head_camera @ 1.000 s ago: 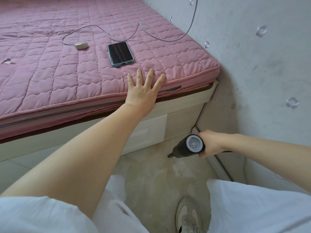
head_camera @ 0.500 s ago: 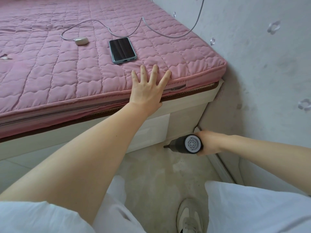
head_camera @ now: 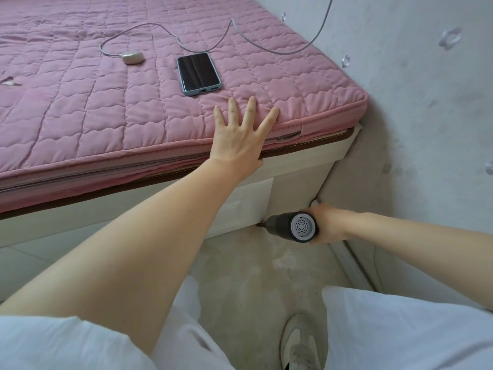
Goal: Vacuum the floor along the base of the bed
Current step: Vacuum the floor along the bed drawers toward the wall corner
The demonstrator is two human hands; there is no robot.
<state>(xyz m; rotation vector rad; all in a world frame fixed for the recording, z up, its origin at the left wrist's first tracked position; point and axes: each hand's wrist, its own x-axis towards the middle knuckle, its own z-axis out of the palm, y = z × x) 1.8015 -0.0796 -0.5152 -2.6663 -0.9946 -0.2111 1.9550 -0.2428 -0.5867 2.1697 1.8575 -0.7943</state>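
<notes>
My left hand [head_camera: 241, 137] lay flat, fingers spread, on the pink mattress [head_camera: 112, 108], as a second before. My right hand [head_camera: 326, 224] gripped the handheld vacuum [head_camera: 289, 227], whose nozzle had moved in to touch the bed base [head_camera: 250, 201], so I judged the sweep begun. The concrete floor [head_camera: 250, 271] looked dusty, hemmed by a grey wall [head_camera: 426, 129].

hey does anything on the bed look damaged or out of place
Yes. The pink quilted mattress cover has a small tear near its left edge, showing white underneath. A phone and a corded white device also lie loose on it.
</notes>
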